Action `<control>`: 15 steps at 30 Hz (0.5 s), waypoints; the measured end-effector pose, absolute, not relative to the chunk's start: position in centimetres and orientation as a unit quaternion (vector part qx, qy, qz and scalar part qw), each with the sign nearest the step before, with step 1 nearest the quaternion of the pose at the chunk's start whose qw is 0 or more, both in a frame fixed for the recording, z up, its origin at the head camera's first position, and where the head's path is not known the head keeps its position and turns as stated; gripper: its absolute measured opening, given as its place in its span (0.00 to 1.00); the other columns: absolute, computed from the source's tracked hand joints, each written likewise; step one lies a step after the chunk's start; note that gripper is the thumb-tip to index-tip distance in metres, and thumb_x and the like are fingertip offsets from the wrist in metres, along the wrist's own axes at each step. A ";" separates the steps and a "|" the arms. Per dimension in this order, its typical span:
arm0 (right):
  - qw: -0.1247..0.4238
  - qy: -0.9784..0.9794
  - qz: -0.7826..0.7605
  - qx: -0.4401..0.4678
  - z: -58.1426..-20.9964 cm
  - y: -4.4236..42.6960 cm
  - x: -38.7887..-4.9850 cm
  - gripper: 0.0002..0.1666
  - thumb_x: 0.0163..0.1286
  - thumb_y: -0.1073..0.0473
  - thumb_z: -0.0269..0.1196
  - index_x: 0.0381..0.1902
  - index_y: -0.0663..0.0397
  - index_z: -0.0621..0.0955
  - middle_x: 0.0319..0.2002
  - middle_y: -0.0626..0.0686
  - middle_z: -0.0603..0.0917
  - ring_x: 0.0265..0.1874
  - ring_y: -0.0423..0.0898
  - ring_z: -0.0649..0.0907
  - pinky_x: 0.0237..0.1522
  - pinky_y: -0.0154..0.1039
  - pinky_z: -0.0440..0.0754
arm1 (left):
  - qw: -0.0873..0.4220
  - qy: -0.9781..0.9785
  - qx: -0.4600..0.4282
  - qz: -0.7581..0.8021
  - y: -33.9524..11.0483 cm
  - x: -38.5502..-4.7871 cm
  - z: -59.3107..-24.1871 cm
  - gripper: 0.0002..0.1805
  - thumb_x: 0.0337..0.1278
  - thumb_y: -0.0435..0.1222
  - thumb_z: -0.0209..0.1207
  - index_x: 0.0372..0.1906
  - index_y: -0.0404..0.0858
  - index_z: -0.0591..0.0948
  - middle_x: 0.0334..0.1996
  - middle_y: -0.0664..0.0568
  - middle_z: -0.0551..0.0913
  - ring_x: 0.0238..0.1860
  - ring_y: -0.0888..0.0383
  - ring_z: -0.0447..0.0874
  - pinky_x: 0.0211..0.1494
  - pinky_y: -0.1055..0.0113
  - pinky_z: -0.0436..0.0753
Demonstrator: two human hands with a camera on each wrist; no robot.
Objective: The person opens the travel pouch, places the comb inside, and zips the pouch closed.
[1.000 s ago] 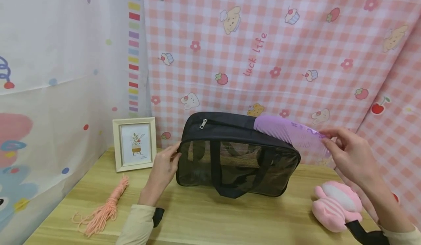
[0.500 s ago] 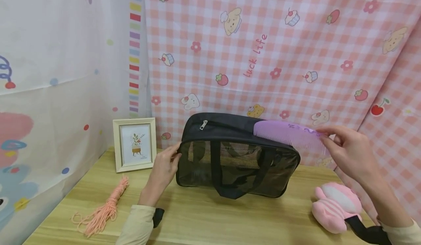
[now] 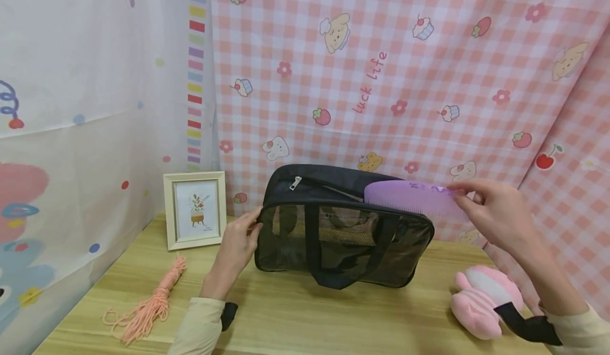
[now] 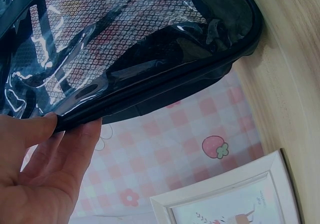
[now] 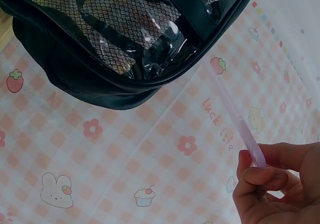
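A black bag (image 3: 286, 238) with a see-through front, mesh back and dangling strap handle stands on the table. Its top zipper is partly parted, the silver pull (image 3: 295, 183) at the left end. My left hand (image 3: 240, 241) pinches the bag's upper left edge between thumb and fingers, plain in the left wrist view. My right hand (image 3: 500, 214) pinches one end of a purple comb (image 3: 405, 193), teeth down, at the right of the bag's top. The comb's far end overlaps the zipper opening; whether its teeth dip inside cannot be made out.
A cream picture frame (image 3: 194, 210) stands behind my left hand. A bundle of peach cord (image 3: 154, 302) lies at the table's left. A pink plush toy (image 3: 486, 302) lies under my right forearm. Patterned cloths (image 3: 305, 90) hang behind and at the sides.
My right hand has brought the comb slightly left and lower, toward the parted zipper, and the comb has levelled. My left hand keeps its pinch on the bag's edge.
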State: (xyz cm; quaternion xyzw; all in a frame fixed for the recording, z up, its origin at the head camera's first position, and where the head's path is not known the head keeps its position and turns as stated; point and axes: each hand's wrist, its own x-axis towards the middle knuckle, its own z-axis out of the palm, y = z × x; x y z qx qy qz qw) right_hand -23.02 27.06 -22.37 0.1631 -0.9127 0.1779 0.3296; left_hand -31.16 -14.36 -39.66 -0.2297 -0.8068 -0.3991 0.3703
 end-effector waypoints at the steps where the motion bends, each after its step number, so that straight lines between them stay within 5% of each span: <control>1: 0.325 -0.915 0.177 0.162 -22.3 26.9 -23.1 0.09 0.65 0.64 0.62 0.42 0.58 0.86 0.17 0.49 0.73 0.08 0.38 0.64 0.09 0.33 0.60 | 0.369 -0.807 -0.229 -0.399 -14.4 -31.1 -39.7 0.22 0.54 0.19 0.60 0.55 0.34 0.80 0.43 0.39 0.83 0.37 0.47 0.84 0.36 0.62 0.85; 15: 0.292 -0.927 0.154 0.177 -21.0 25.7 -24.3 0.09 0.65 0.66 0.59 0.39 0.59 0.86 0.18 0.49 0.76 0.14 0.42 0.69 0.13 0.35 0.64 | 0.361 -0.810 -0.227 -0.403 -14.4 -31.1 -39.7 0.22 0.54 0.19 0.60 0.56 0.34 0.80 0.43 0.39 0.83 0.38 0.48 0.84 0.37 0.62 0.85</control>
